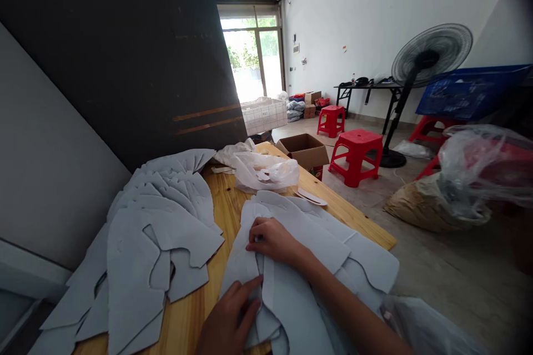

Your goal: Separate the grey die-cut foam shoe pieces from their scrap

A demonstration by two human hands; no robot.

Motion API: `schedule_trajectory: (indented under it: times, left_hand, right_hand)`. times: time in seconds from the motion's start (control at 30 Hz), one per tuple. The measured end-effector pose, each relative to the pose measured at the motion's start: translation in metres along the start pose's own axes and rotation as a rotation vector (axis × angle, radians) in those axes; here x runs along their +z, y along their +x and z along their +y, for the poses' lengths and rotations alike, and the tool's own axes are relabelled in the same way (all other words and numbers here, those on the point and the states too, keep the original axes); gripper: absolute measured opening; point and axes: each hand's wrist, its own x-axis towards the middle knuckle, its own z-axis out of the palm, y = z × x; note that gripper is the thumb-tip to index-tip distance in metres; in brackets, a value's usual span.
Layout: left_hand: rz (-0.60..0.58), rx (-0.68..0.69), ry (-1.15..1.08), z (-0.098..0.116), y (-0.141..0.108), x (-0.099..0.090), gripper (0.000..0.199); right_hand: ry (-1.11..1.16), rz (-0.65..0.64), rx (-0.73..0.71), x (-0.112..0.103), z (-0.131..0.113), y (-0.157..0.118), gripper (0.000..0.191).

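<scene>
My right hand (270, 241) pinches the edges of a stack of pale grey felt-like cut pieces (300, 238) lying on a wooden table (350, 216). My left hand (227, 319) sits just below it, with its fingers gripping the same stack at a narrow strip (268, 283). A second, larger pile of grey cut pieces (162, 238) lies fanned out to the left of my hands. Between the two piles, the table's yellow wood shows. The lower part of the stack is hidden under my hands and right forearm.
A white plastic bag (264, 172) and crumpled pale material lie at the table's far end beside a cardboard box (306, 150). A dark wall panel rises on the left. Red stools (356, 155), a standing fan (431, 55) and bagged goods (433, 205) stand on the floor to the right.
</scene>
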Motion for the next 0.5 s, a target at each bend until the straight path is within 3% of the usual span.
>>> schedule_trajectory:
  times: [0.5]
  left_hand:
    - [-0.046, 0.045, 0.118, 0.011, 0.008, -0.012, 0.068]
  right_hand:
    - [0.002, 0.029, 0.088, 0.0, -0.009, -0.003, 0.013]
